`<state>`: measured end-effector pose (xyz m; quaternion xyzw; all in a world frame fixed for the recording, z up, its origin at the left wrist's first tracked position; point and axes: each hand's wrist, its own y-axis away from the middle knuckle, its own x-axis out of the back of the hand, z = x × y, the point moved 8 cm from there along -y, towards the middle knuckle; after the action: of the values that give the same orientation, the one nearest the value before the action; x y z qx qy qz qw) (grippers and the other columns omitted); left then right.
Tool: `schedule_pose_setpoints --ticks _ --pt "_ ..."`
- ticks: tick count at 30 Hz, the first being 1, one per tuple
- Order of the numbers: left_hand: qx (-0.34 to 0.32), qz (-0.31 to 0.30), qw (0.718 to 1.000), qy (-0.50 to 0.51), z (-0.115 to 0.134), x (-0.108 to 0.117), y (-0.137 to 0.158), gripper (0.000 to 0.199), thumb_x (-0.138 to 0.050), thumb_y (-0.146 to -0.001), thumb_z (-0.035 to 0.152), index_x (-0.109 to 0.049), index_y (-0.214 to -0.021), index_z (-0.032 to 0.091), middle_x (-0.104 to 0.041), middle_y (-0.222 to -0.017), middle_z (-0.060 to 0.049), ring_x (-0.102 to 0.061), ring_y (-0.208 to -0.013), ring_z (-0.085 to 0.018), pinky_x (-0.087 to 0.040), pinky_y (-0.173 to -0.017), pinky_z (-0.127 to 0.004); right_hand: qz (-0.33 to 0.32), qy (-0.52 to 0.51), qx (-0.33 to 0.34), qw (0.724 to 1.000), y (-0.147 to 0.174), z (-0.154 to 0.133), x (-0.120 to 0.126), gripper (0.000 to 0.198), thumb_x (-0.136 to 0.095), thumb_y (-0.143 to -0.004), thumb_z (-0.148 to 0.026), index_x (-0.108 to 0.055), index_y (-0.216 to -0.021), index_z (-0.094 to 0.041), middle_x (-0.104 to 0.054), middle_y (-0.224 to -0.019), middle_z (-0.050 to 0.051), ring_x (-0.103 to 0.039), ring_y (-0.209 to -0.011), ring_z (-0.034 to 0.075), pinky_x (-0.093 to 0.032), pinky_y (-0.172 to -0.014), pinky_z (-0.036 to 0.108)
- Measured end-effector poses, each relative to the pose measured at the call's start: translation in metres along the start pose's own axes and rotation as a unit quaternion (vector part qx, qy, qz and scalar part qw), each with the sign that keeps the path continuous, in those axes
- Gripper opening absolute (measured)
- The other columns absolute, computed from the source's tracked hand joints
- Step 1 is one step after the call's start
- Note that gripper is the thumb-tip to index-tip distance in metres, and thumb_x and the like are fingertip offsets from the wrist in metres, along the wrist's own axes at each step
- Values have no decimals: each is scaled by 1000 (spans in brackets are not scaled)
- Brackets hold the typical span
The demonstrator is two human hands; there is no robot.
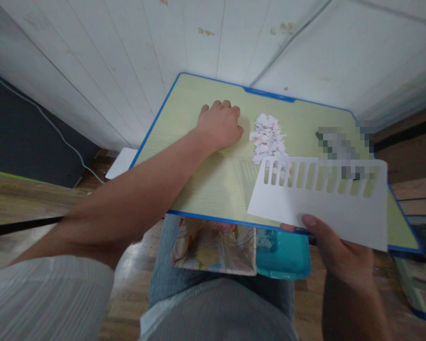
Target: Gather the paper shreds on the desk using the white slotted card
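My left hand (220,124) rests palm down on the folding table (199,177). Its fingers are bent and slightly apart, with the tips partly hidden, and nothing shows in them. To its right lies a pile of torn paper scraps (268,135), white with pinkish marks. My right hand (335,246) grips a white slotted sheet (315,206) by its near edge, thumb on top. The sheet, tilted over the table's front right part, has a row of long slots along its far side. Its far left corner overlaps the near end of the pile.
A blurred-out dark object (341,147) lies on the table's right side. Below the front edge are a patterned fabric container (216,258) and a turquoise plastic tub (287,255) near my lap. A white plank wall (206,42) stands behind the blue-rimmed table.
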<state>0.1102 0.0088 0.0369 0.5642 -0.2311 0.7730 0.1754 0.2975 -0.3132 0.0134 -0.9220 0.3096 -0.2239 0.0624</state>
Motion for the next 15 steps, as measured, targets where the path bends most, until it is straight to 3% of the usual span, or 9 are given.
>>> schedule_pose_setpoints --ticks 4,11,15 --pt "0 15 1000 27 -5 -7 -6 54 -69 -106 38 -77 -159 30 -74 -167 -13 -56 -166 -49 -39 -142 -71 -6 10 14 1000 -1 -4 0 20 -103 -89 -40 -93 -102 -30 -92 -98 4 -89 -103 36 -79 -97 52" --pt "4 20 999 42 -11 -16 -13 55 -73 -106 43 -76 -160 32 -73 -166 -12 -52 -169 -50 -37 -144 -71 -68 11 49 996 -1 -13 -4 18 -101 -94 -44 -93 -96 -27 -91 -94 5 -90 -94 36 -78 -100 54" --pt "-6 16 999 33 -6 -8 -7 54 -71 -107 40 -77 -159 32 -74 -165 -11 -55 -167 -48 -40 -142 -71 -18 7 38 999 -13 -6 3 27 -96 -97 -53 -91 -99 -27 -87 -86 6 -88 -89 36 -77 -88 54"
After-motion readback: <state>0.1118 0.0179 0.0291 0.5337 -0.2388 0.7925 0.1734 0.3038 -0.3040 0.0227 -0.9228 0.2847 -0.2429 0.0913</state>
